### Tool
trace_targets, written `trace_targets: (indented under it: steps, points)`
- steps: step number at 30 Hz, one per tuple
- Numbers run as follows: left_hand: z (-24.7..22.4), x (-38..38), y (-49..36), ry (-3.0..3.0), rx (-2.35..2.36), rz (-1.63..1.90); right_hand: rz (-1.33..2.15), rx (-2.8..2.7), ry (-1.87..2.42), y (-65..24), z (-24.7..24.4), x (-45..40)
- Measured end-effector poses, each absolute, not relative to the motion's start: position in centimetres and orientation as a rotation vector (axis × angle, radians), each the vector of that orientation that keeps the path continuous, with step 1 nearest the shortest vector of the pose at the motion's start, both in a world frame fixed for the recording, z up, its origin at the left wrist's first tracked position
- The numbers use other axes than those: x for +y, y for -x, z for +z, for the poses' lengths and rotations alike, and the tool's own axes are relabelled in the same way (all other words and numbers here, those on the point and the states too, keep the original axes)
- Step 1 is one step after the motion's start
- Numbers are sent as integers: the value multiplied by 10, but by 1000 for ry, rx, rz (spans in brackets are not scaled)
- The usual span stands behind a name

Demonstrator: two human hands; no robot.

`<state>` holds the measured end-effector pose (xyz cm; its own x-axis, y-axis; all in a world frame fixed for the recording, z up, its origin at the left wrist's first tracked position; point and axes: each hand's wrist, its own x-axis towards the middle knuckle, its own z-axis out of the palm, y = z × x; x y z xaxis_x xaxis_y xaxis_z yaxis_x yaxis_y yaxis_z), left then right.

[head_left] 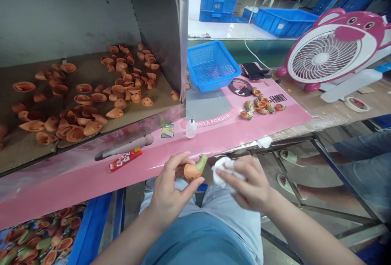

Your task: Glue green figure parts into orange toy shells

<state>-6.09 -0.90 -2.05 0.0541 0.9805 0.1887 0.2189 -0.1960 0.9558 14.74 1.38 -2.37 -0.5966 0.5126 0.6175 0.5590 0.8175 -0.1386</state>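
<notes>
Between the thumb and fingers of my left hand (171, 189) is a small orange piece with a green, stem-like end (194, 168), its green tip pointing up and right. My right hand (252, 181) pinches a crumpled white cloth (222, 171) just to the right of that piece, with a small gap between them. Beyond both hands, a small clear bottle with a thin metal tip (191, 128) stands on the pink mat (165, 151). A group of similar orange-and-green pieces (262, 105) lies farther back on the mat.
At left, a metal booth (182, 53) holds many loose orange pieces (122, 82). A red tube (125, 160) lies before it. A blue basket (214, 67), a phone (253, 71) and a pink fan (324, 53) stand behind. Lower left is a blue crate (91, 228) of finished-looking pieces. Someone's legs show at right.
</notes>
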Motion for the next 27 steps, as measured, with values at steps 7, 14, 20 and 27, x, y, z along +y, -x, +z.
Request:
trace_targets:
  steps: [7, 14, 20, 27]
  points:
    - [-14, -10, 52, -967, 1001, 1146, 50, -2195, 1141, -144, -26, 33]
    - [-14, -7, 41, -481, 808, 986, 256, -2216, 727, -124, -10, 13]
    - [-26, -9, 34, -320, 771, 879, 420, -2194, 710, -124, -17, 15]
    - [-27, -13, 32, -530, 848, 841, 455, -2134, 851, -128, -15, 11]
